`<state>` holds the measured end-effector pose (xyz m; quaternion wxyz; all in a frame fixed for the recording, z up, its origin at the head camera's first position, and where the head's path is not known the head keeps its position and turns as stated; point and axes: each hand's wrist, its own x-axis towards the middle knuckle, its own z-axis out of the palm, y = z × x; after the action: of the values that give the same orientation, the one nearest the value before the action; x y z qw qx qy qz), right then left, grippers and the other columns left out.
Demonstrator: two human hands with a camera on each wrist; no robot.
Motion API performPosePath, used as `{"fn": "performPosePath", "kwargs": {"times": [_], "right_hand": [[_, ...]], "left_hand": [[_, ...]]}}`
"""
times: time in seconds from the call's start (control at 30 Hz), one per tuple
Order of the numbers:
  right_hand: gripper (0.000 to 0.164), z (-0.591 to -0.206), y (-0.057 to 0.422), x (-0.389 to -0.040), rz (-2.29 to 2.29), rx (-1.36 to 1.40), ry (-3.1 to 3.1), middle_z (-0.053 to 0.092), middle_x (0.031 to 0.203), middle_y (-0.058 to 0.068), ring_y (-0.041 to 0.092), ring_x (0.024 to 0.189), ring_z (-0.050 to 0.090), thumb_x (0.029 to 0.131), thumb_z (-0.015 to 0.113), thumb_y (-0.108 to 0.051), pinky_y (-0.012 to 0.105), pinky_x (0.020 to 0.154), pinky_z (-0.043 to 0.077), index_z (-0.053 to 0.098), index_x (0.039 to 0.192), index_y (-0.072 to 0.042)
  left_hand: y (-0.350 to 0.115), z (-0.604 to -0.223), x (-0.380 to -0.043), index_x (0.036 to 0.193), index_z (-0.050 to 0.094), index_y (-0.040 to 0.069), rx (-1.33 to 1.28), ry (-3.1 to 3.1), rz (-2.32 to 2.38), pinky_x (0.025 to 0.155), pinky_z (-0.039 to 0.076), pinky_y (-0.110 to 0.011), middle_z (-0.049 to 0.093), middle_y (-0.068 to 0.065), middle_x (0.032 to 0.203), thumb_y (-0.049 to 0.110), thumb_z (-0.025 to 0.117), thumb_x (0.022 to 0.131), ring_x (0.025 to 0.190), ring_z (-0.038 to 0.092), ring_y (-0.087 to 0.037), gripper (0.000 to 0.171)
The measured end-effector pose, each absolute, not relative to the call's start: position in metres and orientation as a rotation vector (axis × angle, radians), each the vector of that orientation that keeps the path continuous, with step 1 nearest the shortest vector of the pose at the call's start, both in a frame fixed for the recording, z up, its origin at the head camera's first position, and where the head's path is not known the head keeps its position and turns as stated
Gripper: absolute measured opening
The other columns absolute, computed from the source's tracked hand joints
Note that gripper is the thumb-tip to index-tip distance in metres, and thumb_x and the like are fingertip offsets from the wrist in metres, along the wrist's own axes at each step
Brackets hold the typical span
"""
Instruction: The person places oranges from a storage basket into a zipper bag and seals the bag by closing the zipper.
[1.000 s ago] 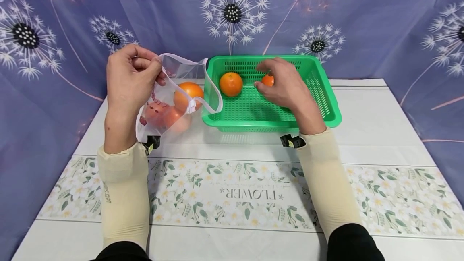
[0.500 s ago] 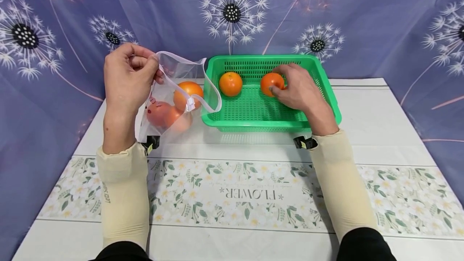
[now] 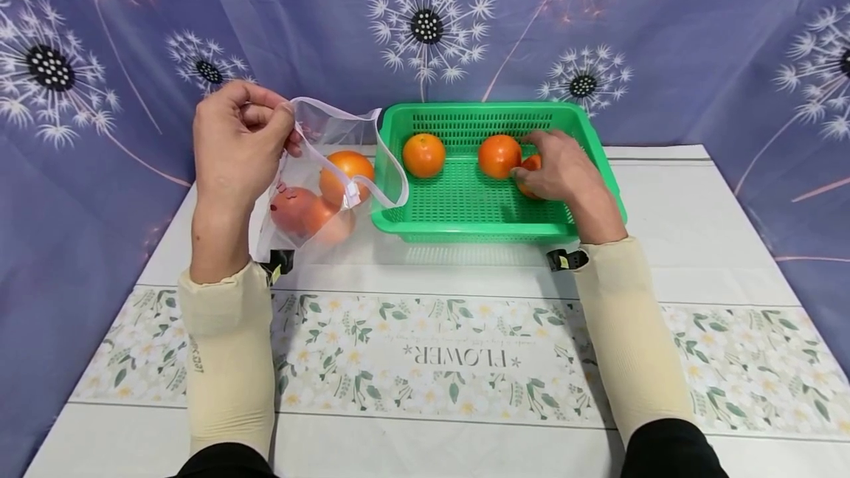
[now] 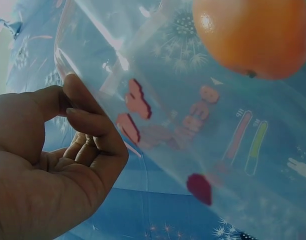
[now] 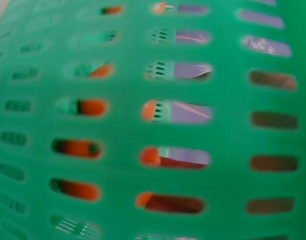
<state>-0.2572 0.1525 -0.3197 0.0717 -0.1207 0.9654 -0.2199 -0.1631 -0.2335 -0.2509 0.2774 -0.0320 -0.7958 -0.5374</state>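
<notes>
My left hand (image 3: 239, 142) pinches the edge of a clear zip bag (image 3: 351, 192) between thumb and fingers, and its mouth gapes toward the basket. Three oranges sit in the bag, one orange (image 3: 344, 172) higher than the others. In the left wrist view the pink-printed film (image 4: 193, 165) hangs beside the curled fingers. Inside the green basket (image 3: 465, 228), my right hand (image 3: 564, 164) grips an orange (image 3: 531, 162), thumb at its near left side; the hand hides much of it. Basket wall (image 5: 228, 130) fills the right wrist view, with orange showing through slots.
Two more oranges lie in the basket: one orange (image 3: 423, 155) at the left, another orange (image 3: 499, 156) right beside the gripped one. The basket's raised rim surrounds them. A floral cloth (image 3: 458, 389) covers the table, and a purple curtain (image 3: 299, 21) hangs close behind.
My right hand has moved right within the basket, off the middle orange and onto the one beside it. The left hand keeps the bag nearly still.
</notes>
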Motion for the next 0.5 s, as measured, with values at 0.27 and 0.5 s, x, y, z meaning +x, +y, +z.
{"fn": "performPosePath", "kwargs": {"times": [0.27,0.5], "right_hand": [[0.066,-0.3228,0.1567,-0.2603,-0.591,-0.345,2.873,0.045,0.153,0.032,0.05,0.139,0.041,0.099,0.07,-0.025,0.066,0.114,0.038,0.047,0.155,0.002],[0.068,-0.3262,0.1586,-0.2624,-0.499,-0.328,2.822,0.049,0.147,0.031,0.047,0.133,0.044,0.094,0.076,-0.019,0.064,0.114,0.038,0.049,0.153,0.001]], "left_hand": [[-0.2329,-0.2508,-0.1637,0.09,0.068,0.009,-0.076,-2.14,-1.448,0.051,0.05,-0.022,0.068,0.006,0.061,0.006,0.068,0.097,0.048,0.065,-0.012,0.008],[-0.2324,-0.2522,-0.1653,0.09,0.068,0.01,-0.078,-2.142,-1.444,0.05,0.048,-0.021,0.068,0.007,0.06,0.005,0.067,0.097,0.047,0.063,-0.01,0.009]]}}
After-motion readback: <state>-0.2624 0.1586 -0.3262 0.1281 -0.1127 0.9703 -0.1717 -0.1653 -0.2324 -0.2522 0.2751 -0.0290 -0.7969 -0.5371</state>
